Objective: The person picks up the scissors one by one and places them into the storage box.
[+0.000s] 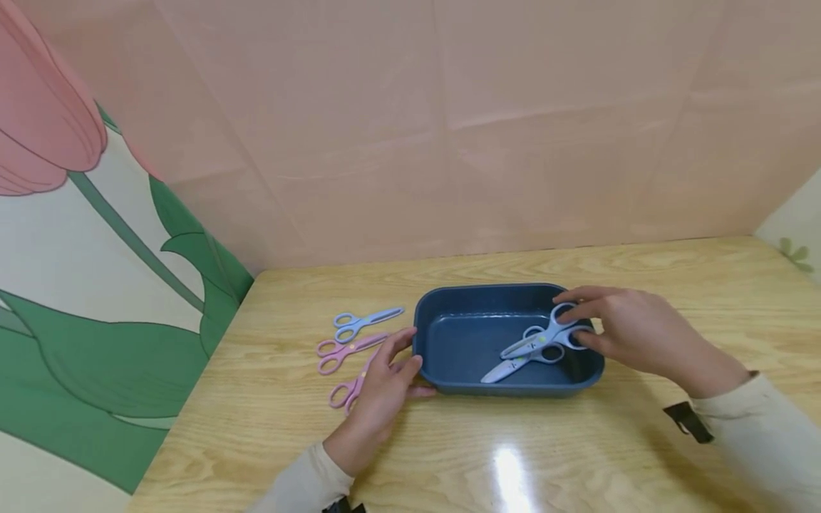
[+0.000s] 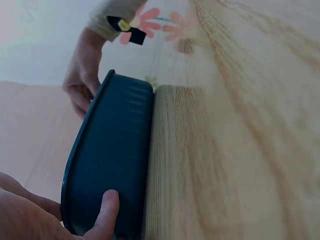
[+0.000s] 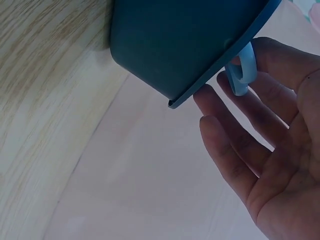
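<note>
A dark blue rectangular tub (image 1: pixel 458 335) stands on the table. My left hand (image 1: pixel 381 392) holds its left end, the thumb (image 2: pixel 108 210) against the outer wall. Over the tub's right end, my right hand (image 1: pixel 635 331) pinches light blue scissors (image 1: pixel 537 340) by the handle loops, blades pointing left. A similar pair of scissors (image 1: pixel 503 370) lies beneath them inside the tub, partly covered. In the right wrist view, a scissor loop (image 3: pixel 245 70) shows between thumb and fingers above the rim; the blades are hidden there.
Left of the tub lie blue scissors (image 1: pixel 368 323) and pink scissors (image 1: pixel 345 352). More pink scissors (image 1: pixel 343 393) are partly hidden by my left hand; a pink piece (image 1: pixel 422 391) pokes out beyond it. A pink backdrop (image 1: pixel 449 142) rises behind the wooden table (image 1: pixel 449 456).
</note>
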The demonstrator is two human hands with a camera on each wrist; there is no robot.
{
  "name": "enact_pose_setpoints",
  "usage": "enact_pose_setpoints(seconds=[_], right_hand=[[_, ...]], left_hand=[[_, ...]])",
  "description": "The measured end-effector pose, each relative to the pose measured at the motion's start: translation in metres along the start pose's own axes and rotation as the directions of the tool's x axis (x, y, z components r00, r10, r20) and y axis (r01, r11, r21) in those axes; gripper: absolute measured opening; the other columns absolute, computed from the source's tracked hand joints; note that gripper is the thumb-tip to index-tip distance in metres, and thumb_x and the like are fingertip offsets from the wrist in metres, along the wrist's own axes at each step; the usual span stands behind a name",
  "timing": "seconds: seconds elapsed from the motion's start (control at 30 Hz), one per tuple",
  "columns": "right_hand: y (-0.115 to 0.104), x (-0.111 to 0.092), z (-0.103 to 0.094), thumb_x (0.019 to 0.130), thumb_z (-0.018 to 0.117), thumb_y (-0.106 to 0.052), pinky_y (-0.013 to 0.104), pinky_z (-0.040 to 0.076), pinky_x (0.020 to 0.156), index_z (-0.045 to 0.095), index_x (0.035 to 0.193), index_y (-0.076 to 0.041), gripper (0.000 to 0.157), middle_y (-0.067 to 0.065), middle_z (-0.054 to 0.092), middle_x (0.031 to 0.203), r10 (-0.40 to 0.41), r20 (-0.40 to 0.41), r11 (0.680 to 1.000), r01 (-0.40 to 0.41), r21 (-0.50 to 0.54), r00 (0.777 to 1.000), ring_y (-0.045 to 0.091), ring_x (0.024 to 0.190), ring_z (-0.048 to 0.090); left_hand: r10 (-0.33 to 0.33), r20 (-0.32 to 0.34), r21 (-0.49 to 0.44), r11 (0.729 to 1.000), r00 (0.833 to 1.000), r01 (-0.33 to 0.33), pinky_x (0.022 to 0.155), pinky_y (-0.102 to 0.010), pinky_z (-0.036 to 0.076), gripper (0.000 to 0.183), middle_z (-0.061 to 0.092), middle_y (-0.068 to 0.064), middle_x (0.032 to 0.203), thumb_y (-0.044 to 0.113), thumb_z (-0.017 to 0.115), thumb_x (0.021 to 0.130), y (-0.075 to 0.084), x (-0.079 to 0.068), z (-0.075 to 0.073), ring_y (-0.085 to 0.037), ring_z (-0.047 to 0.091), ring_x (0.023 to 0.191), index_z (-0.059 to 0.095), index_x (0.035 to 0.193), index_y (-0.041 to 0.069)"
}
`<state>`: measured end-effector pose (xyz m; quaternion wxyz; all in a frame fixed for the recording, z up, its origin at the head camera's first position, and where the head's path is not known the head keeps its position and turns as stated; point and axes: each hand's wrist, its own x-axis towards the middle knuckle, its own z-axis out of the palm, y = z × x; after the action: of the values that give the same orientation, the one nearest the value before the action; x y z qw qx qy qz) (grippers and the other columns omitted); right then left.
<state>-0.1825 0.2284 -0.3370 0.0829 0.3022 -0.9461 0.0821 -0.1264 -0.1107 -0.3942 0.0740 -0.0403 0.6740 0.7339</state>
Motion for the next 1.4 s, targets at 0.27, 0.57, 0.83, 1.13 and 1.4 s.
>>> enact_pose_setpoints(seconds=[0.27, 0.57, 0.83, 1.13, 1.4], right_hand=[[-0.0003, 0.0004, -0.001, 0.074, 0.085, -0.017, 0.024, 0.044, 0.052, 0.078, 0.104, -0.025, 0.032, 0.004, 0.068, 0.127, -0.034, -0.046, 0.999, 0.032, -0.028, 0.998, 0.016, 0.08, 0.069], [-0.0016, 0.0003, -0.0026, 0.072, 0.087, -0.018, 0.029, 0.05, 0.055, 0.078, 0.101, -0.025, 0.03, 0.002, 0.071, 0.123, -0.043, -0.056, 0.998, 0.041, -0.037, 0.997, 0.018, 0.082, 0.071], [-0.0022, 0.001, -0.0041, 0.073, 0.085, -0.017, 0.03, 0.051, 0.056, 0.078, 0.1, -0.024, 0.029, 0.003, 0.071, 0.122, -0.066, -0.045, 0.996, 0.064, -0.054, 0.997, 0.016, 0.078, 0.07], [-0.006, -0.0008, -0.0016, 0.071, 0.086, -0.016, 0.035, 0.055, 0.061, 0.077, 0.098, -0.025, 0.029, 0.002, 0.073, 0.121, -0.078, -0.068, 0.997, 0.076, -0.031, 0.995, 0.011, 0.072, 0.068], [-0.0063, -0.0005, -0.0017, 0.071, 0.084, -0.013, 0.045, 0.057, 0.07, 0.078, 0.097, -0.023, 0.029, 0.003, 0.073, 0.121, -0.083, -0.056, 0.996, 0.081, -0.045, 0.995, 0.012, 0.072, 0.066]], left_hand=[[0.001, 0.005, -0.002, 1.0, 1.0, -0.001, 0.073, -0.041, 0.063, 0.045, 0.038, -0.018, 0.151, 0.003, 0.049, 0.102, 0.0014, 0.0, 0.0007, -0.035, 0.059, 0.119, 0.043, 0.147, 0.009], [0.0, 0.003, -0.001, 1.0, 1.0, 0.0, 0.072, -0.041, 0.063, 0.045, 0.038, -0.017, 0.151, 0.003, 0.049, 0.102, 0.0018, -0.0006, 0.0009, -0.034, 0.061, 0.116, 0.043, 0.146, 0.009], [-0.011, 0.001, 0.006, 1.0, 1.0, 0.011, 0.074, -0.042, 0.063, 0.045, 0.038, -0.017, 0.151, 0.003, 0.049, 0.102, 0.0023, -0.0006, 0.0, -0.033, 0.061, 0.115, 0.043, 0.147, 0.01], [-0.01, -0.002, 0.012, 1.0, 1.0, 0.01, 0.074, -0.042, 0.063, 0.045, 0.039, -0.017, 0.15, 0.003, 0.049, 0.102, 0.0013, -0.0009, 0.0005, -0.034, 0.06, 0.116, 0.044, 0.146, 0.01], [-0.015, -0.001, 0.015, 1.0, 1.0, 0.015, 0.074, -0.042, 0.063, 0.045, 0.038, -0.016, 0.151, 0.004, 0.049, 0.103, 0.0014, -0.0008, 0.0003, -0.033, 0.061, 0.116, 0.044, 0.146, 0.011]])
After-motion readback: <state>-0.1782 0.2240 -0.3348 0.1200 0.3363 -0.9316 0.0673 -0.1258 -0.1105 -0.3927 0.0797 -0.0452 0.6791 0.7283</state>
